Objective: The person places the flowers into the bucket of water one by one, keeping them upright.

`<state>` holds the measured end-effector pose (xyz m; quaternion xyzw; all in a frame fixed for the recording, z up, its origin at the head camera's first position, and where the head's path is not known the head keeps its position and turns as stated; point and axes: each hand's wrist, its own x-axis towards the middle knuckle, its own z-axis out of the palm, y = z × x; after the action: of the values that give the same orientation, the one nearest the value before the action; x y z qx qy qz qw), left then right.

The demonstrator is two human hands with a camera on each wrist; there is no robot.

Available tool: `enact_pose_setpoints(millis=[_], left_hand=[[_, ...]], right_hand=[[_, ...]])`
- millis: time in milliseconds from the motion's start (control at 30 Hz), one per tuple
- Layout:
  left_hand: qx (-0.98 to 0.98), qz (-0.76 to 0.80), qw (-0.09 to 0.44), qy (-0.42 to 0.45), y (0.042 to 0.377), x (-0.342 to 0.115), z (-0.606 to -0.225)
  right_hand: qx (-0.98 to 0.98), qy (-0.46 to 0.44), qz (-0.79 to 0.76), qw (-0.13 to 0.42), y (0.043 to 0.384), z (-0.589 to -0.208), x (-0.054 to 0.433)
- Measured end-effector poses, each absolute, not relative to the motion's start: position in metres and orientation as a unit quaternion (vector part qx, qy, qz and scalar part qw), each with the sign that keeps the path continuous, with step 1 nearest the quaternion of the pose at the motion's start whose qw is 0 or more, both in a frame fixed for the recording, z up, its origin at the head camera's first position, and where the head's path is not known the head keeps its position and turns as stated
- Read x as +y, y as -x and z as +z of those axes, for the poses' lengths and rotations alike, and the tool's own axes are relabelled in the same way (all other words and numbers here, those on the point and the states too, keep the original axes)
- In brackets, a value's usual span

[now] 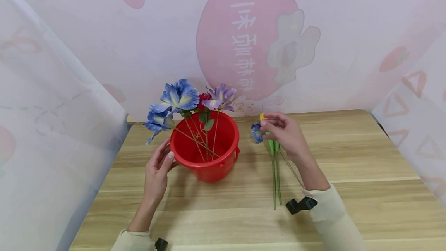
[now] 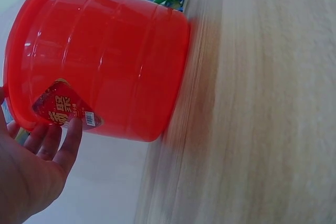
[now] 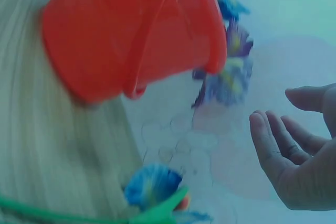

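A red bucket [image 1: 208, 171] stands on the wooden table, holding several artificial flowers. Two blue blooms [image 1: 179, 95] lean left, a purple flower [image 1: 220, 97] leans right, and a red flower [image 1: 203, 102] is partly hidden between them. My left hand [image 1: 158, 171] rests at the bucket's left rim; in the left wrist view its relaxed fingers [image 2: 67, 148] touch the outer wall near a red label [image 2: 65, 106]. My right hand [image 1: 283, 133] hovers over flowers lying right of the bucket: a blue bloom [image 1: 256, 133], a yellow bit [image 1: 262, 116] and green stems [image 1: 274, 181]. Nothing shows between its spread thumb and fingers [image 3: 270, 135].
The wooden table [image 1: 348, 158] backs onto a pale printed sheet [image 1: 167, 30] with a large pink shape. More sheeting hangs at both sides. A red handle [image 3: 152, 35] hangs down the bucket's side. A black strap device [image 1: 301, 204] sits at the right wrist.
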<state>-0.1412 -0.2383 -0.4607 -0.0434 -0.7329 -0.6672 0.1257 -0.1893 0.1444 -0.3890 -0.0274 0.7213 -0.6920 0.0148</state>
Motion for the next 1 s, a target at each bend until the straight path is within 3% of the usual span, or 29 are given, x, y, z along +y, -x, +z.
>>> enact_pose_setpoints(millis=[1000], left_hand=[[-0.732,-0.667,0.130,0.050,0.142,-0.240,-0.463]], right_hand=[[0.731,-0.033,-0.678,0.065,0.192,-0.440,0.202]])
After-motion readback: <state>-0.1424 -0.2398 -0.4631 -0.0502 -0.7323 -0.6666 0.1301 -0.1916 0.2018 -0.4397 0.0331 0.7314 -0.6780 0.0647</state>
